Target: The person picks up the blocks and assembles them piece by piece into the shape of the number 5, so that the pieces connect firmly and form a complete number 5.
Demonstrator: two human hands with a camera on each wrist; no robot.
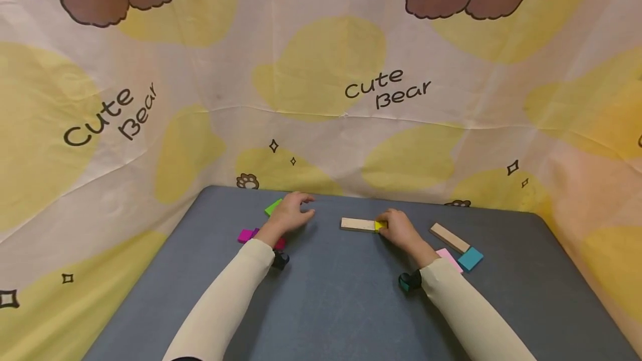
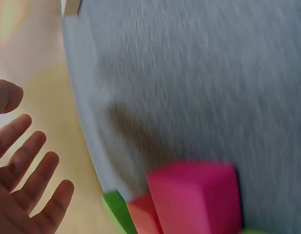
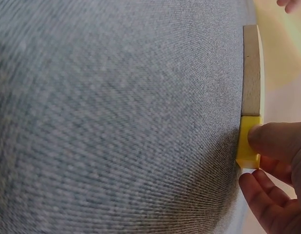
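My right hand [image 1: 401, 232] pinches a small yellow block [image 3: 248, 139] between thumb and fingers. The yellow block lies on the table, its end against a long plain wooden block [image 1: 358, 224], in one line with it. In the head view the hand hides part of the yellow block. Over the table's left side hovers my left hand [image 1: 291, 213], fingers spread and holding nothing. Beside it is a green block [image 1: 273, 206]. Below its wrist lie a magenta block [image 1: 246, 235], a purple block [image 1: 256, 232] and a red block [image 1: 280, 244], partly covered by the arm.
To the right, a second wooden block [image 1: 450, 238] lies slanted, its near end by a blue block [image 1: 471, 259]. A pink block [image 1: 450, 261] is partly behind the right sleeve. The grey table [image 1: 331, 294] ends at a printed cloth [image 1: 311, 149] at the back.
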